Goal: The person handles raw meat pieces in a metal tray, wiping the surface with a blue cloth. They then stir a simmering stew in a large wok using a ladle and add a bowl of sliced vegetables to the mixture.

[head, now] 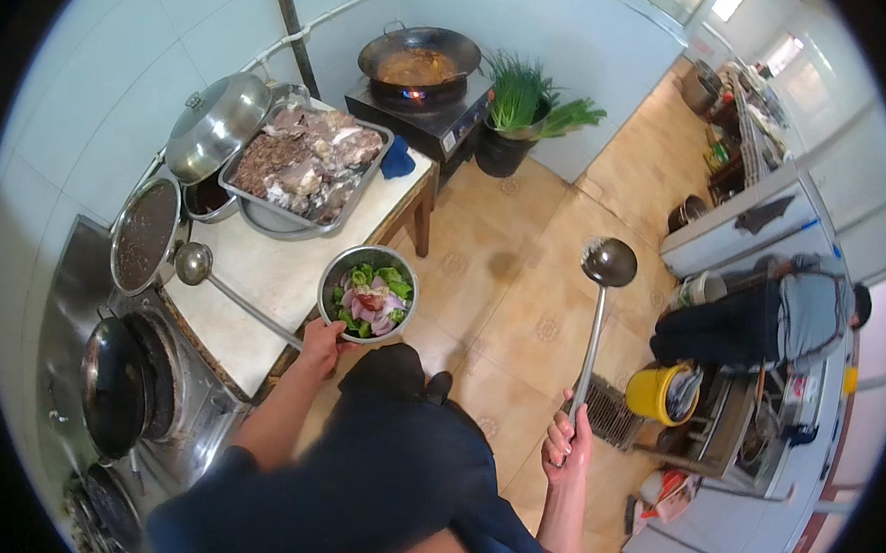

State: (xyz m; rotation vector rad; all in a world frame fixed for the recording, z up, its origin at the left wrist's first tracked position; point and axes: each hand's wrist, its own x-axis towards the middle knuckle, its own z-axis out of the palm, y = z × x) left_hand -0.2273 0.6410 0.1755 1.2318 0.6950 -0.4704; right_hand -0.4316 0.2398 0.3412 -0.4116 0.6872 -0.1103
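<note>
My left hand point(323, 347) grips the rim of a steel bowl point(322, 300) holding green pepper pieces, sliced purple onion and a reddish seasoning. Raised over the floor on my other side, my right hand point(571, 442) is closed round the handle of a long metal ladle point(609, 263), whose bowl has bits of food at its edge. A second ladle point(250, 305) lies across the white tabletop point(293, 269), its handle end close behind my left hand. Beyond it, a steel tray point(349, 210) is heaped with meat pieces and minced brown food.
A wok point(421, 57) of food sits over a lit burner at the back, beside a black bucket point(501, 150) of green onions. Dark pans point(114, 387) stand on the left range. At right, a person point(756, 315) stands near a yellow bucket point(651, 392) and a floor grate point(610, 413).
</note>
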